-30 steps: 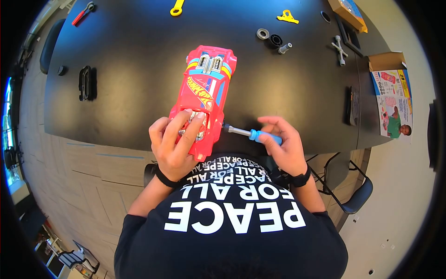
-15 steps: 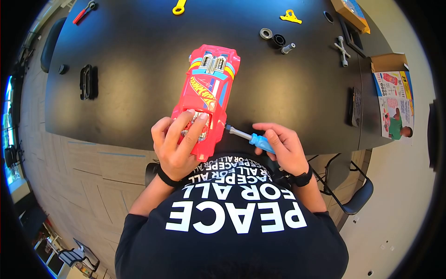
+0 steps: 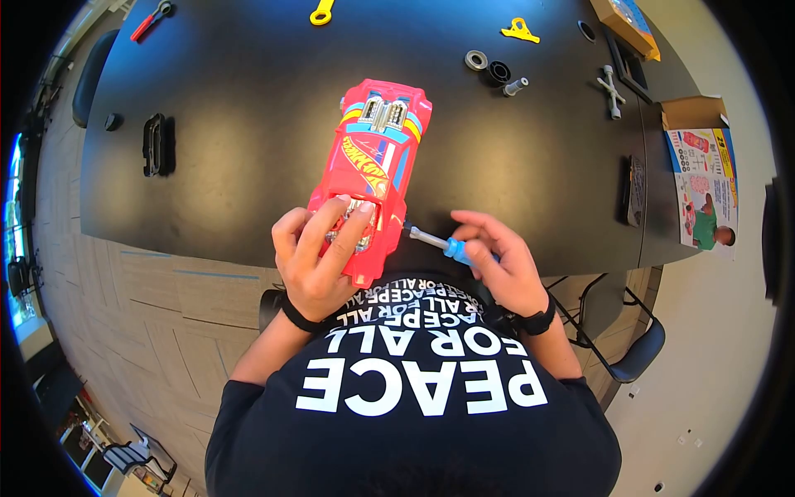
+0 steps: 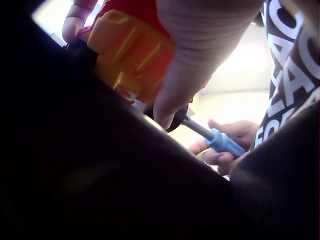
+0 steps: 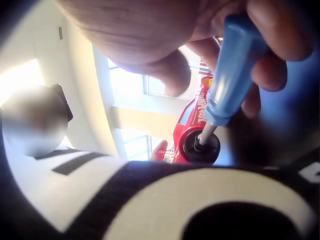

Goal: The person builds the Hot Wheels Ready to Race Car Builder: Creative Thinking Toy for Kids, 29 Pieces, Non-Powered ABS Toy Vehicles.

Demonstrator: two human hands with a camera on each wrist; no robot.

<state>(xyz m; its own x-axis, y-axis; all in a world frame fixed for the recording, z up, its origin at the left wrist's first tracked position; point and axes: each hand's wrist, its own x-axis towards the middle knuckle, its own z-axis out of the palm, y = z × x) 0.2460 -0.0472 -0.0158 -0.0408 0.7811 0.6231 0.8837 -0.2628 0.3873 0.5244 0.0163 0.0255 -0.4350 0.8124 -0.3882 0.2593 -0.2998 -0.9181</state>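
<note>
A red toy car [image 3: 360, 166] is held up near the table's front edge. My left hand [image 3: 313, 257] grips its near end, fingers over the chrome engine part. In the left wrist view, that thumb lies against a black wheel beside the car's orange underside [image 4: 132, 50]. My right hand [image 3: 512, 269] holds a toy screwdriver [image 3: 457, 250] by its blue handle. Its grey shaft points into the middle of the black wheel [image 5: 214, 150] on the car's side, as the right wrist view shows. Right fingers wrap the handle there, with the thumb apart from it.
Across the far table lie a red-handled ratchet [image 3: 153, 21], a yellow wrench [image 3: 321, 12], a yellow part [image 3: 519, 31], a grey ring [image 3: 475, 60], a black ring [image 3: 498, 73] and a cross wrench [image 3: 611, 91]. A black part [image 3: 153, 145] lies left; a printed box [image 3: 704, 166] stands right.
The car has shifted slightly right in the head view. My right fingers and thumb have moved around the screwdriver's handle, and its angle has changed a little. The shaft stays at the wheel.
</note>
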